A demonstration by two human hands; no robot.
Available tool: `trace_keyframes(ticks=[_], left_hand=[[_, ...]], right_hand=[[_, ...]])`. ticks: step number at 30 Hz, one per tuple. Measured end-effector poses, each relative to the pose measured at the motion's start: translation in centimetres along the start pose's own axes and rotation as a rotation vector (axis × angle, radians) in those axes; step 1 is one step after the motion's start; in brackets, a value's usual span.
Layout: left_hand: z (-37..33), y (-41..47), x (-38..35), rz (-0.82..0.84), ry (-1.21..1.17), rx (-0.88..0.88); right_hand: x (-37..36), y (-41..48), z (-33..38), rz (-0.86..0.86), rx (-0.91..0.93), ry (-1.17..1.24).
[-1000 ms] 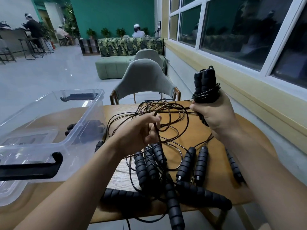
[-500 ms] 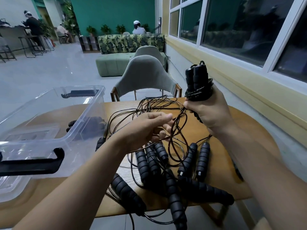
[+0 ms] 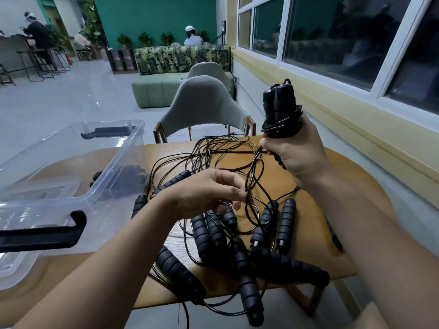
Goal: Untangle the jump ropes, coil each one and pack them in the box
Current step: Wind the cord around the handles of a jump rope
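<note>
My right hand (image 3: 294, 153) grips a coiled jump rope (image 3: 280, 110) upright above the table's far right, cord wound round its two black handles. One cord runs from that bundle down into the tangled ropes (image 3: 213, 157) on the wooden table (image 3: 351, 174). My left hand (image 3: 209, 193) hovers over the tangle with its fingers extended, fingertips touching a cord loop (image 3: 248, 186). Several black foam handles (image 3: 263, 224) lie in a heap at the near edge. The clear plastic box (image 3: 59, 150) stands at the left, with one coiled rope (image 3: 123, 179) inside it.
Black latch handles (image 3: 40, 236) sit on the box's ends. Two handles (image 3: 251, 298) and some cord hang over the table's near edge. A grey chair (image 3: 202, 105) stands behind the table. A window wall runs along the right; people sit far off.
My left hand has let go of the cord it gripped, straightened its fingers and shifted right toward a cord loop. The right hand keeps the coiled bundle raised.
</note>
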State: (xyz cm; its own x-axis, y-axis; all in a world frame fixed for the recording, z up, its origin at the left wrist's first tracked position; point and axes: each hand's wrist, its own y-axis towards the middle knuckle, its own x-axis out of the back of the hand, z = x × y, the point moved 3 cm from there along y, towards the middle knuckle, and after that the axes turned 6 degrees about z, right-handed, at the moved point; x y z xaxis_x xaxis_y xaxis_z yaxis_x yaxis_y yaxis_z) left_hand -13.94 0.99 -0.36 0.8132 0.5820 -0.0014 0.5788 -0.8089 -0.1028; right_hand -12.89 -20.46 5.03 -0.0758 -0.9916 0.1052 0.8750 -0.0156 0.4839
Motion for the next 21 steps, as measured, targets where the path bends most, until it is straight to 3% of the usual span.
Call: trace_keyframes(ticks=[7, 12, 18, 21], left_hand=[[0.7, 0.7, 1.4, -0.356, 0.191, -0.098], [-0.4, 0.2, 3.7, -0.627, 0.231, -0.224], [-1.1, 0.6, 3.4, -0.683, 0.208, -0.249], [-1.2, 1.1, 3.1, -0.709, 0.117, -0.207]], right_hand=[[0.5, -0.4, 0.7, 0.05, -0.071, 0.019], [-1.0, -1.8, 0.8, 0.318, -0.195, -0.161], [-3.7, -2.5, 0.4, 0.393, -0.302, -0.151], [-4.6, -2.5, 0.2, 0.352, -0.311, -0.173]])
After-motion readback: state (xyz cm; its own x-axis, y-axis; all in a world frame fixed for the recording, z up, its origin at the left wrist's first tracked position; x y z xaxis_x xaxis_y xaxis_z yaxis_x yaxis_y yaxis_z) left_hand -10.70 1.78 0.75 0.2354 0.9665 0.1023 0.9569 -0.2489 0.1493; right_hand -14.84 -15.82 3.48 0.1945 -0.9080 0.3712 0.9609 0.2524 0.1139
